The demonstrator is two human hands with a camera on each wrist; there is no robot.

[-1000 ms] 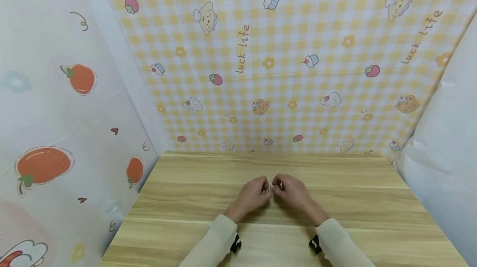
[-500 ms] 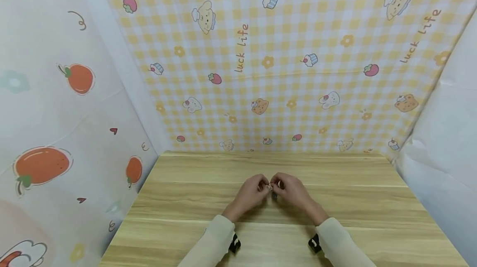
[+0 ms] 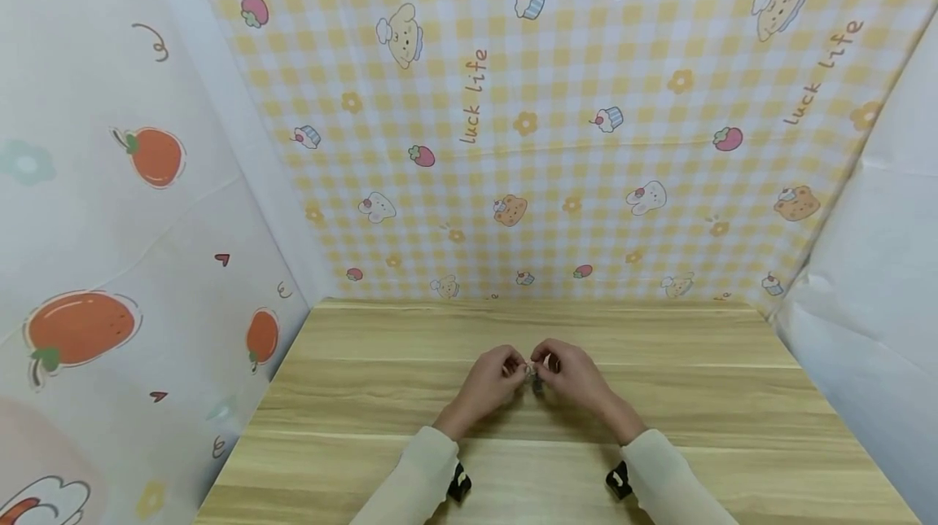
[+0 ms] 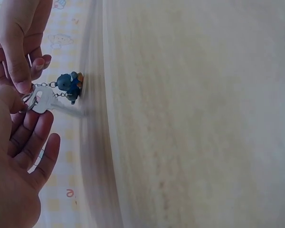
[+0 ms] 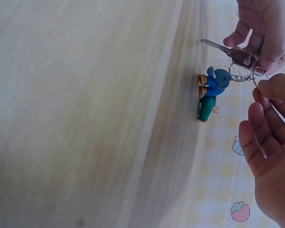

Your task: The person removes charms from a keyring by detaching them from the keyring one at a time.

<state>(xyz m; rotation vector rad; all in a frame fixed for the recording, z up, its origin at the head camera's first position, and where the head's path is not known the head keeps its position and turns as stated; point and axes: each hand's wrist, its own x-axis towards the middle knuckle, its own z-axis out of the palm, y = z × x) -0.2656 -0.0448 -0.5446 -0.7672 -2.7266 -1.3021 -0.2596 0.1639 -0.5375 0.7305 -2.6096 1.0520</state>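
My two hands meet over the middle of the wooden table [image 3: 366,395], holding a key ring between them. The left hand [image 3: 513,369] pinches the head of a silver key [image 4: 43,100], which shows near those fingers [image 5: 256,33] in the right wrist view. My right hand [image 3: 551,364] pinches the metal ring [image 5: 256,76] with thumb and fingertip. From the ring a short chain carries a small blue figurine charm [image 5: 213,88] with a green lower part. The charm [image 4: 70,86] hangs just above the tabletop. In the head view the key ring [image 3: 535,378] is mostly hidden by the fingers.
The table is boxed in by a yellow checked cartoon backdrop [image 3: 528,142] behind, a fruit-print sheet [image 3: 110,264] on the left and a plain white sheet [image 3: 872,281] on the right. Both cream sleeves [image 3: 418,476] enter from the front edge.
The hands have stayed together at the same spot, shifting only slightly. The key and charm now hang a little lower between the fingers.
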